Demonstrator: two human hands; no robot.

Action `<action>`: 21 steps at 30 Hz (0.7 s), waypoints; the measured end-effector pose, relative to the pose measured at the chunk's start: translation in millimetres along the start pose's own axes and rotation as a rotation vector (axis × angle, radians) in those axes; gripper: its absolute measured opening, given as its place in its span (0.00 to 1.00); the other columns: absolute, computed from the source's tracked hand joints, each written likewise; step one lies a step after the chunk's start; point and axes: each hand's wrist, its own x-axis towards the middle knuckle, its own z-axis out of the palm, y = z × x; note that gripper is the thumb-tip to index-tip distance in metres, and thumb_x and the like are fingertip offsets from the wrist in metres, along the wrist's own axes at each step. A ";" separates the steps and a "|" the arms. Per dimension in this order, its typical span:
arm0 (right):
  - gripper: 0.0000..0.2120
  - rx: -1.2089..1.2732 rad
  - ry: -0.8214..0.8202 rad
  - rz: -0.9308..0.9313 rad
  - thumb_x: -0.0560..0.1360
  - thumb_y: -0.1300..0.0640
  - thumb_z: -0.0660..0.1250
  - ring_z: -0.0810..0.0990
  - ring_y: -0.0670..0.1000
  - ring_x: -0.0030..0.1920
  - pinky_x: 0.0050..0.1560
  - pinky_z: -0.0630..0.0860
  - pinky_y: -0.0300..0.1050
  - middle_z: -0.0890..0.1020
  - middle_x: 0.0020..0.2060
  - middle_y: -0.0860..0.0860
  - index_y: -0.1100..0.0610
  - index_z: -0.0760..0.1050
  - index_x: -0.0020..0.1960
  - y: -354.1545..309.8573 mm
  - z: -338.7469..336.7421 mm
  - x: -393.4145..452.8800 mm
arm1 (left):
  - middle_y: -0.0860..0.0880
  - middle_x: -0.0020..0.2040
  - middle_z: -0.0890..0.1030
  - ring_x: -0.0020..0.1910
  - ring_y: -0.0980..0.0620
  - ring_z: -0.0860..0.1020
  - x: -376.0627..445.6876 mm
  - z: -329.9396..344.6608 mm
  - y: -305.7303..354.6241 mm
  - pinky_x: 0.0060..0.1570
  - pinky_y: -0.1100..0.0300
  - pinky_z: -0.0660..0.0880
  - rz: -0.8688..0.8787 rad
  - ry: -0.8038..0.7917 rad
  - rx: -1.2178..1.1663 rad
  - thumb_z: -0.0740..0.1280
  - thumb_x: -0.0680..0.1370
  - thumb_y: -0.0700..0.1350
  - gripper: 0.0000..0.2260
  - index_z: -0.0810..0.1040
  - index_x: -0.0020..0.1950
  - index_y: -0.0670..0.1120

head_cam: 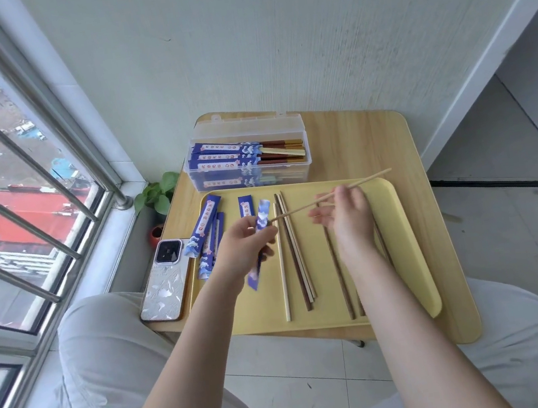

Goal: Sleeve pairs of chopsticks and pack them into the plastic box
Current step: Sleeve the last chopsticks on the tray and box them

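Note:
My left hand (245, 246) grips a blue paper sleeve (260, 220) above the yellow tray (400, 240), its open end pointing right. My right hand (345, 214) pinches light wooden chopsticks (306, 206) whose tip sits at the sleeve's mouth. Loose chopsticks (294, 255), light and dark, lie lengthwise on the tray, and more dark ones (336, 263) lie partly under my right forearm. Spare blue sleeves (204, 228) are piled at the tray's left. The clear plastic box (248, 153) stands open behind the tray, holding several sleeved pairs.
A phone (166, 282) in a silver case lies at the table's left front corner, beside the tray. A small potted plant (157, 195) stands on the floor by the window sill. The wooden table (369, 141) backs onto a wall; my knees are below it.

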 end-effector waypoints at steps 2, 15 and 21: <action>0.11 0.044 0.111 -0.026 0.87 0.57 0.50 0.80 0.53 0.27 0.28 0.77 0.44 0.83 0.38 0.57 0.56 0.66 0.47 -5.9 -5.9 6.6 | 0.50 0.40 0.81 0.36 0.54 0.78 4.1 -5.7 -4.4 0.37 0.62 0.73 0.061 0.072 0.424 0.72 0.77 0.43 0.06 0.77 0.51 0.46; 0.11 -0.050 0.013 -0.022 0.86 0.57 0.53 0.79 0.51 0.27 0.29 0.76 0.42 0.82 0.36 0.55 0.58 0.70 0.48 -0.9 -5.0 0.4 | 0.54 0.41 0.77 0.41 0.52 0.76 4.3 2.8 -9.6 0.36 0.59 0.71 0.176 -0.033 0.756 0.72 0.76 0.45 0.08 0.77 0.54 0.49; 0.08 -0.440 -0.331 0.067 0.81 0.54 0.67 0.76 0.39 0.33 0.35 0.72 0.34 0.81 0.34 0.44 0.52 0.85 0.49 4.6 -0.2 -13.9 | 0.50 0.33 0.81 0.25 0.56 0.77 -2.5 23.4 1.4 0.29 0.63 0.77 0.139 -0.208 0.552 0.68 0.81 0.46 0.07 0.75 0.45 0.46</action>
